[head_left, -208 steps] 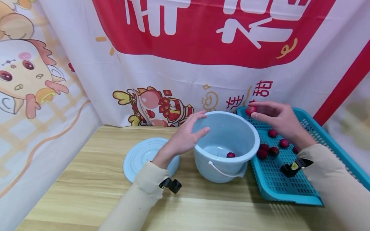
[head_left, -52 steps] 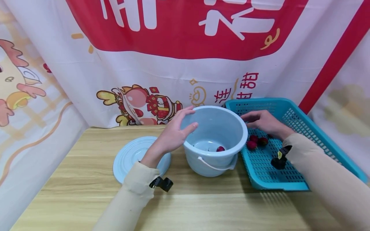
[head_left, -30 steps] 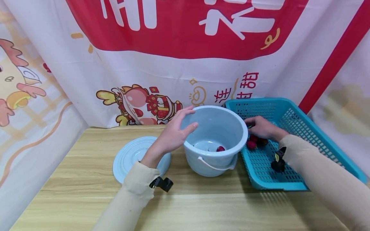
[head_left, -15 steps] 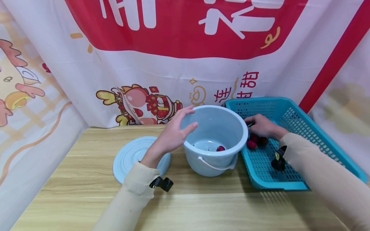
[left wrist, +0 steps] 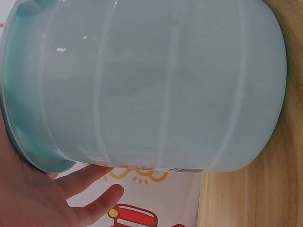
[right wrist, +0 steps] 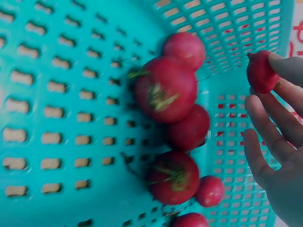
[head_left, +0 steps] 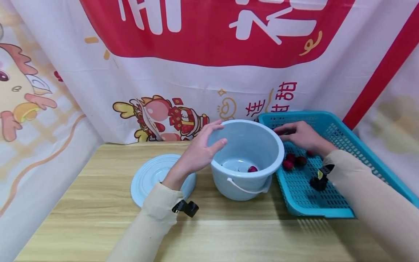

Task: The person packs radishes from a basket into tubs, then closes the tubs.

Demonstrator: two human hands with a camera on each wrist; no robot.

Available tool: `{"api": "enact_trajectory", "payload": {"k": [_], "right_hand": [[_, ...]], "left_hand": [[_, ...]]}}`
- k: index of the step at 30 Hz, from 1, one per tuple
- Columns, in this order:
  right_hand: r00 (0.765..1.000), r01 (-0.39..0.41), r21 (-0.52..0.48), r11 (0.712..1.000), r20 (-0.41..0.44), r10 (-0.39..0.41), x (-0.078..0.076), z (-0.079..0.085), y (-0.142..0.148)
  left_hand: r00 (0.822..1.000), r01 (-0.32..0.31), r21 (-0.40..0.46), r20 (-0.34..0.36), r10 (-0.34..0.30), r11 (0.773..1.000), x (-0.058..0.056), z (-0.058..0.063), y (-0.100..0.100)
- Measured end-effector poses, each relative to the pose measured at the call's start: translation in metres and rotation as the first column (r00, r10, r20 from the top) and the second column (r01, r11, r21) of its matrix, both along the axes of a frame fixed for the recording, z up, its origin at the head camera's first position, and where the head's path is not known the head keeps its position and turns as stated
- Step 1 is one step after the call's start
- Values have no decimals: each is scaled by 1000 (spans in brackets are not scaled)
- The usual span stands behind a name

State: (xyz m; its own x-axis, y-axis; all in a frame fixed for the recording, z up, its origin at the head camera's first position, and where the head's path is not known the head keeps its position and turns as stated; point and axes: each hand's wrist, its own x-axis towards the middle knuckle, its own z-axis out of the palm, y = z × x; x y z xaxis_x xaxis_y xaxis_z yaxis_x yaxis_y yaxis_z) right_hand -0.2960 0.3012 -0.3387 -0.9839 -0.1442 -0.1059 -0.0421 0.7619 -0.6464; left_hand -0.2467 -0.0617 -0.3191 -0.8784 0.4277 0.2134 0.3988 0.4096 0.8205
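Observation:
My right hand is over the teal basket, close to the bucket's right rim. In the right wrist view, its thumb and finger pinch a small red radish, which the head view hides. Several more radishes lie on the basket floor below. My left hand is at the left side of the light blue bucket, fingers spread and nothing held. From the left wrist, its fingers show beside the bucket's rim; contact is unclear. One radish is visible inside the bucket.
A round light blue lid lies flat on the wooden table, left of the bucket and partly under my left forearm. The bucket's white handle hangs down in front. A printed cloth stands behind the table.
Half a second ago my right hand was lower, among the radishes; now it is raised, with a radish pinched. My left hand keeps its place by the bucket. The head view has shifted slightly.

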Motion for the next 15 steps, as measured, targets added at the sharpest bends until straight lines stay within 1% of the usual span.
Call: {"api": "enact_trajectory", "payload": {"k": [8,15], "right_hand": [[999,40,-110,993,-32,-43,6,19,-4],[991,47,-150,988,-115,-64,19,30,-9]], "left_hand": [[1000,11,6,-9,-11,1000,0,-1,1],[1000,5,-2,-10,-5,1000,0,-1,1]]}}
